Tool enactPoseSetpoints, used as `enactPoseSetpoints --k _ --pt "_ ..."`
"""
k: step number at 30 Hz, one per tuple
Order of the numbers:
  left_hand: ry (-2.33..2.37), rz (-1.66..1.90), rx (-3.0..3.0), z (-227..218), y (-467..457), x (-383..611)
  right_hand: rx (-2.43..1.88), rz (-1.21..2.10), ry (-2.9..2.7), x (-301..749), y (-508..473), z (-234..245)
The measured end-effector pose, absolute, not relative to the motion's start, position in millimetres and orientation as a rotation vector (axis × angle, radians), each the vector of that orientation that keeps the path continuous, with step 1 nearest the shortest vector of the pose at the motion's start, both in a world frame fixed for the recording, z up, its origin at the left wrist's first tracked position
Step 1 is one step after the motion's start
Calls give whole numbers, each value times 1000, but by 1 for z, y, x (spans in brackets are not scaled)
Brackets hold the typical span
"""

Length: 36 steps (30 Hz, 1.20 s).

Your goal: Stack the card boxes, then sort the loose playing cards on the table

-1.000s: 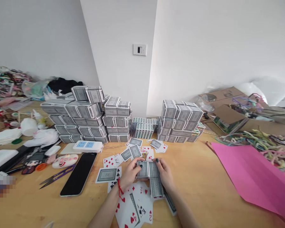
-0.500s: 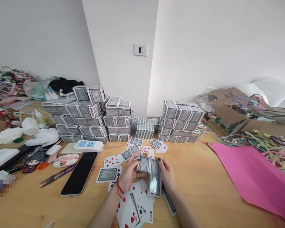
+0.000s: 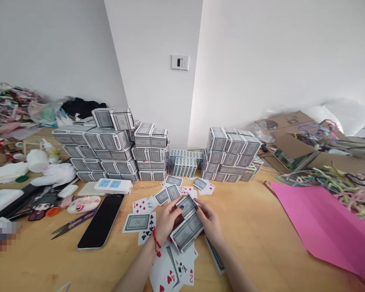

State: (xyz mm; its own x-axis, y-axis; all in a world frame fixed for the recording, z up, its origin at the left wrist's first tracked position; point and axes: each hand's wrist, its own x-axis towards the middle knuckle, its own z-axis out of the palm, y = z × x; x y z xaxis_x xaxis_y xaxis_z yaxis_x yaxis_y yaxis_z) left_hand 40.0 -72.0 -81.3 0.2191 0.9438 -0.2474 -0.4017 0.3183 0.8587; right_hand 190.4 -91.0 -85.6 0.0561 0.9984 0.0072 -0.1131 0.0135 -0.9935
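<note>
At lower centre of the frame, the left hand (image 3: 166,224) and right hand (image 3: 210,221), fingers curled closed, grip opposite sides of a card-covered block (image 3: 186,232), apparently to steady it above loose cards (image 3: 162,271).

Bright, even light filled the room, whitest on the right-hand wall (image 3: 276,52) and greyer on the left-hand wall (image 3: 48,48). Shadows on the tabletop (image 3: 249,243) were soft, with a faint pale sheen at its right. The patterned card block (image 3: 187,231) looked fairly clear; the yarn heap (image 3: 12,101) at far left was smeared. Wide-angle stretching pulled the pink paper (image 3: 319,227) outward, and coarse squares hid a patch at lower left.
</note>
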Motion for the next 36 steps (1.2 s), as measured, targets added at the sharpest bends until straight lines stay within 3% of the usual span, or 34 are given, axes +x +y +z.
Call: enactPoseSetpoints --k 10,16,25,36 --pt "845 1059 832 -80 -74 34 -1159 1115 -902 194 -85 -97" --pt "1136 1081 1180 -80 -71 31 -1189 1150 -849 197 -85 -97" --pt "840 1075 773 -75 -76 33 -1124 1275 -753 200 -82 -109" --pt "902 1011 881 -82 -78 40 -1059 1281 -871 196 -87 -98"
